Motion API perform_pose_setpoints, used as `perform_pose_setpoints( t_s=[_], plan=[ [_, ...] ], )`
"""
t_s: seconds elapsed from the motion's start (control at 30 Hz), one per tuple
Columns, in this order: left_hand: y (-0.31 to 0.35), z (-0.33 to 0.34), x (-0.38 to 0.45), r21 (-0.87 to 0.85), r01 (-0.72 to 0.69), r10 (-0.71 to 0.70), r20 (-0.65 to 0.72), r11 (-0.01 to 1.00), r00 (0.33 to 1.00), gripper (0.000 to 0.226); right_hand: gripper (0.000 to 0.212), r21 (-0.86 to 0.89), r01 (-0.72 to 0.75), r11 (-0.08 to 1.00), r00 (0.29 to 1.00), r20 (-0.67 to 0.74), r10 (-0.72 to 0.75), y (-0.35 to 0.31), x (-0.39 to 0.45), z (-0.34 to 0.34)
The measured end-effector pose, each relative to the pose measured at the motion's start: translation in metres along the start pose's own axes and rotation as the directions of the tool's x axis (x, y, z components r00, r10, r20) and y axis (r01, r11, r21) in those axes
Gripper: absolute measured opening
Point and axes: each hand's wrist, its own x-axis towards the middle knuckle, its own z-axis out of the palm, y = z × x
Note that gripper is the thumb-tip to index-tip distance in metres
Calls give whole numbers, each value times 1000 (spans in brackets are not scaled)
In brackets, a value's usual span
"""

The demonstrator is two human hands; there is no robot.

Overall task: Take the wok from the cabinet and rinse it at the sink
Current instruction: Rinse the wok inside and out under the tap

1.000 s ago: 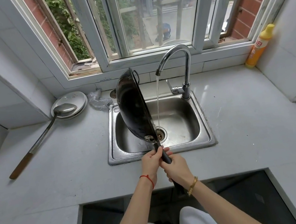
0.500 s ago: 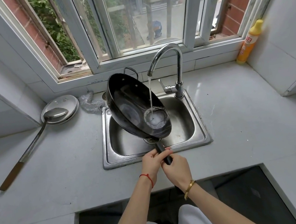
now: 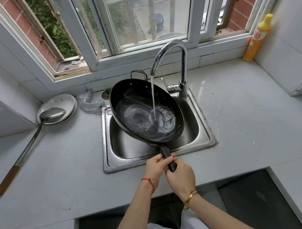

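At the sink's front edge, the left hand (image 3: 156,165) and right hand (image 3: 181,176) both grip the wok's handle (image 3: 167,156), probably to steady its weight. Tilted, the black wok (image 3: 146,113) catches the tap (image 3: 169,60) stream over the steel sink (image 3: 111,159), pooling water.

Round black metal wok (image 3: 141,106) with a long black straight handle (image 3: 167,157) at the near side and a small loop handle (image 3: 138,74) at the far rim. It is held over the rectangular stainless steel sink (image 3: 207,141), tilted, with the far rim raised and the inside facing up. The wok's inside is wet, and a shallow pool of water is gathered in its lower right part. A thin stream from the curved chrome faucet (image 3: 174,56) lands in that pool. The straight handle reaches past the sink's front rim.
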Motion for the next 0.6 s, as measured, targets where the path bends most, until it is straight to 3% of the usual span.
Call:
perform_pose_setpoints(
  t_s=[0.17, 0.23, 0.43, 0.6],
  plan=[
    [0, -5, 2, -22, 17, -16, 24, 1000, 1000, 26, 13, 59, -43, 997, 998, 55, 40, 2, 4, 4],
    [1, -8, 3, 4, 30, -30, 13, 1000, 999, 22, 14, 146, -130, 981, 984, 137, 110, 3, 7, 10],
    [2, -16, 3, 23, 69, -69, -2, 997, 998, 15, 16, 381, -470, 796, 822, 517, 238, -2, 19, 12],
    [-1, -24, 3, 51, 103, -102, -15, 993, 995, 20, 11, 400, -529, 748, 776, 585, 235, -2, 20, 19]
  ],
)
